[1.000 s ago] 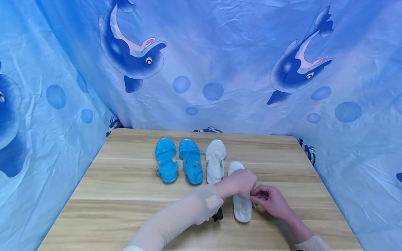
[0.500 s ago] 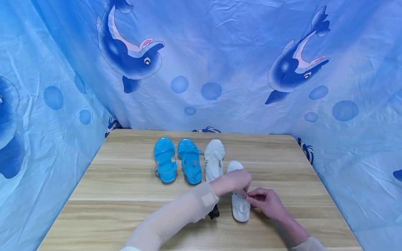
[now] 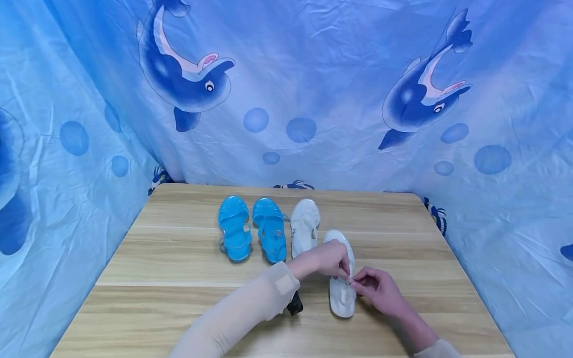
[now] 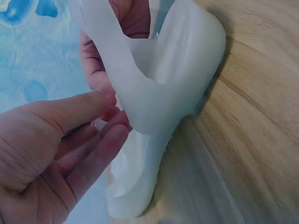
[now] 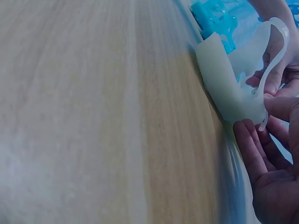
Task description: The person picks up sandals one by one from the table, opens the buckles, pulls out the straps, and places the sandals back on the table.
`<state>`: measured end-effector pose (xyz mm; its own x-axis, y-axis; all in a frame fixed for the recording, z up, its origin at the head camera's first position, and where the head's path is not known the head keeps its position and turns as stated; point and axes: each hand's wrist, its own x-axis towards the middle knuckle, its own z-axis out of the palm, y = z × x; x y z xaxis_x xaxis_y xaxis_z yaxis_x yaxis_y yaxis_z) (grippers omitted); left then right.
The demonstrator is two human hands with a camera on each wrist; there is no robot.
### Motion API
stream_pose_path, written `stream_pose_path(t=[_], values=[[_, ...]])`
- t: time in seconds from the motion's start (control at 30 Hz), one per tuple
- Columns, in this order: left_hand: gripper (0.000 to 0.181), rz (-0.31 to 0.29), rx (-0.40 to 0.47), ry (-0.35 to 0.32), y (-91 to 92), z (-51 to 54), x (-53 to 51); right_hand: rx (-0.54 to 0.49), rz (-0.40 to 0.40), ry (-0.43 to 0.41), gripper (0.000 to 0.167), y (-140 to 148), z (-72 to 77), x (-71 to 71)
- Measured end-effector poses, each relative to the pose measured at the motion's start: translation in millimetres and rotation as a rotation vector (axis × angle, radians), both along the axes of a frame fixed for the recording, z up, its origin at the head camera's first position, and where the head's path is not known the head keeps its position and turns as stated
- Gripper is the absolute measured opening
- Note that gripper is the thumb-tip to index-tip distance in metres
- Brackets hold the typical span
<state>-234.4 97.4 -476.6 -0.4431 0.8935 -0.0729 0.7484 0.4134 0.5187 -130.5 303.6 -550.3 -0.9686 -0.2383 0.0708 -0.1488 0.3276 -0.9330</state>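
Observation:
A white jelly sandal (image 3: 342, 303) lies on the wooden table, toe toward the back, rightmost in the row. My left hand (image 3: 331, 258) reaches across it and pinches its ankle strap near the buckle side; the left wrist view shows the thumb and fingertips (image 4: 122, 133) at the strap's edge. From the right, my right hand (image 3: 380, 291) pinches the strap's end between thumb and forefinger, its other fingers (image 5: 250, 144) against the sandal's side. Both hands' fingertips nearly meet over the sandal. The fingers partly hide the buckle.
Left of it stands another white sandal (image 3: 306, 219), its heel hidden behind my left arm. Two blue sandals (image 3: 235, 228) lie side by side farther left. A blue dolphin-print cloth (image 3: 286, 89) hangs behind and beside the table (image 3: 179, 268). A black object (image 3: 294, 304) sits under my left wrist.
My left hand has shifted left and slightly nearer, from the sandal's outer side to over its middle. The fingertips and strap have come inward with it. The right hand has moved slightly inward.

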Motion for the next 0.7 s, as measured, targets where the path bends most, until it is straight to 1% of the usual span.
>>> stream_pose_path(t=[0.07,0.13,0.2,0.33,0.4,0.5,0.7], values=[[0.002,0.025,0.007,-0.045,-1.2,-0.6,0.0,-0.002,0.000,0.000,0.011,-0.1,0.4,0.1],[0.002,0.047,0.008,-0.068,-1.9,-0.7,0.6,0.001,-0.007,-0.007,0.012,-0.3,1.3,0.5],[0.003,0.057,0.002,-0.047,-1.8,0.1,1.2,0.014,-0.018,-0.015,0.014,-0.3,2.4,1.2],[0.005,0.041,-0.031,0.048,0.0,0.1,2.6,0.020,-0.039,-0.044,0.020,0.0,3.8,2.1],[0.008,0.029,-0.038,0.067,1.0,-0.8,2.4,0.018,-0.048,-0.055,0.022,0.0,4.1,2.2],[0.010,0.017,-0.024,0.048,1.3,-1.9,1.2,0.011,-0.056,-0.059,0.022,-0.8,4.2,2.2],[0.011,-0.001,0.026,-0.030,-3.6,-4.3,-1.3,0.001,-0.060,-0.053,0.019,-2.7,5.9,4.2]])
